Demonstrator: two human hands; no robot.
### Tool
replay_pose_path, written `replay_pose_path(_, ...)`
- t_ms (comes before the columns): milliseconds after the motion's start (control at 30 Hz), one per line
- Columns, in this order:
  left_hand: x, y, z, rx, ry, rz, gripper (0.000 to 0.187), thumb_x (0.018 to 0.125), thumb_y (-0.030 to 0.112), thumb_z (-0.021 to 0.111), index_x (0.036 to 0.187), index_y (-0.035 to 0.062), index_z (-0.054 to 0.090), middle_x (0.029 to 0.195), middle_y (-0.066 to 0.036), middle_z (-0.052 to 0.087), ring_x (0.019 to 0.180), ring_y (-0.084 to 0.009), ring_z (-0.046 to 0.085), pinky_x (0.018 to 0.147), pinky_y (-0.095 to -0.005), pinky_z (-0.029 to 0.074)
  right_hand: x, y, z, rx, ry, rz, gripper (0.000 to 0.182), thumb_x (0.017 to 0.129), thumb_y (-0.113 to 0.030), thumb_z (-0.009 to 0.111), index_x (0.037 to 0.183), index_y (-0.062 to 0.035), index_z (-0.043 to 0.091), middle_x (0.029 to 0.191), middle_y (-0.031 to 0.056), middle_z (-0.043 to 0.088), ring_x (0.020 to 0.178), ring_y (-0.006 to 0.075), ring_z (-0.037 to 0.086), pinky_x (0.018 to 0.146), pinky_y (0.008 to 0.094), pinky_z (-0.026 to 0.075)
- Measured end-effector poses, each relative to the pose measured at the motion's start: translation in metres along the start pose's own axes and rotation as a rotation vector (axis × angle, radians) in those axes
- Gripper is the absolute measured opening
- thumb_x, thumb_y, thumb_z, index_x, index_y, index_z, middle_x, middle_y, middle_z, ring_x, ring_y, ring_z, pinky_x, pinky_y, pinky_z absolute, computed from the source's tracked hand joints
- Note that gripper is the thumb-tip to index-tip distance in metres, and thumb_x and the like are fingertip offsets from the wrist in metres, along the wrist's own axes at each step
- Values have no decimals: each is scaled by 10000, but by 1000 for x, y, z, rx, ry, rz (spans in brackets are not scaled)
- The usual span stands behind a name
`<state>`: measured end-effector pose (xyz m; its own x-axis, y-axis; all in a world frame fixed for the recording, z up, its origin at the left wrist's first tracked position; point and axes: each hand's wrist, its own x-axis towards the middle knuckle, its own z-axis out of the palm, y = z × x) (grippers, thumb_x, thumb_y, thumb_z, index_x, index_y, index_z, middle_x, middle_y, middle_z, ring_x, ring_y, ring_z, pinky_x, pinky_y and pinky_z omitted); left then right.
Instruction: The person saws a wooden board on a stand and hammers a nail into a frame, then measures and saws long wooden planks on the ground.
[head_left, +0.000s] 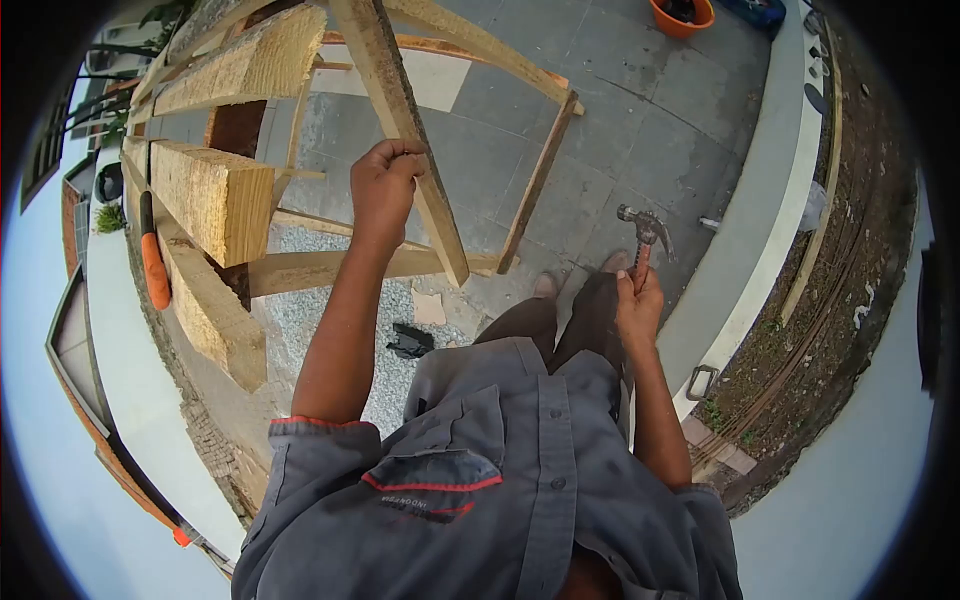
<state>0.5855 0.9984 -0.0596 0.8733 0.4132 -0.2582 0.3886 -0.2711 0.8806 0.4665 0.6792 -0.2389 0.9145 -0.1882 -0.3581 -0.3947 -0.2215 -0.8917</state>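
Here in the head view, the left hand (385, 190) is up at the long wooden strip (395, 95), fingers curled in tight, thumb and fingertips closed on its edge. That strip slants down across the wooden frame, its lower end by the crosswise board (350, 268); whether the two touch, I can't tell.

Over to the right hand (640, 305): a closed grip, fingers wrapped around the handle of the claw hammer (645, 228). The hammer's head is up, out over the paving (640, 125) and well apart from the wood.

How far along are we? Part of the frame stands assembled, by the look of it: the short dark-edged board (540, 180) spans between longer pieces, meeting the curved-looking board (480, 40) at its far end. Two thick beams, the upper (250, 70) and the lower (232, 210), show their sawn ends on the left. The long strip is being held by hand, and no nail can be made out at its lower end, so I'd judge it unfixed there. The orange-handled tool (154, 270) sits beside the beams, out of both hands.
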Motion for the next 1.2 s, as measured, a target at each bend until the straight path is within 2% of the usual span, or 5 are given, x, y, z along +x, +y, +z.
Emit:
replay_pose_path(233,-79,-130,-20,-27,-403,-326,224,986,122,501,1131,-22,594,876,-109,659,509,-80,493,462,-222,416,-52,-4,44,55,35,-39,170,884,-119,662,954,7,572,739,104,609,672,181,576,649,341,467)
replay_pose_path(400,-118,-162,-25,-339,-512,-387,185,1022,212,490,1082,42,530,1208,-219,636,978,-254,678,831,-335,528,-97,-25,91,169,-84,-18,203,853,-72,688,989,11,562,751,86,619,645,144,581,608,309,471)
replay_pose_path(967,-187,-156,36,-547,-680,-453,184,980,145,593,1097,3,579,1053,-147,682,781,-179,621,706,-322,549,-164,-8,94,715,-67,-17,156,895,55,584,1038,36,523,957,119,661,698,118,638,536,254,532)
replay_pose_path(1067,-170,-158,24,-374,-757,-390,147,967,144,616,1011,6,643,987,-112,694,799,-163,639,728,-320,557,-170,-18,97,647,-76,74,151,919,11,579,1050,23,506,898,135,662,734,141,652,559,271,538)
replay_pose_path(1200,-87,-166,6,241,-777,188,182,922,174,676,941,-7,690,817,-79,698,751,-117,652,698,-283,534,-171,10,126,94,57,4,194,941,-105,574,1070,24,507,878,201,663,816,319,671,701,412,524)
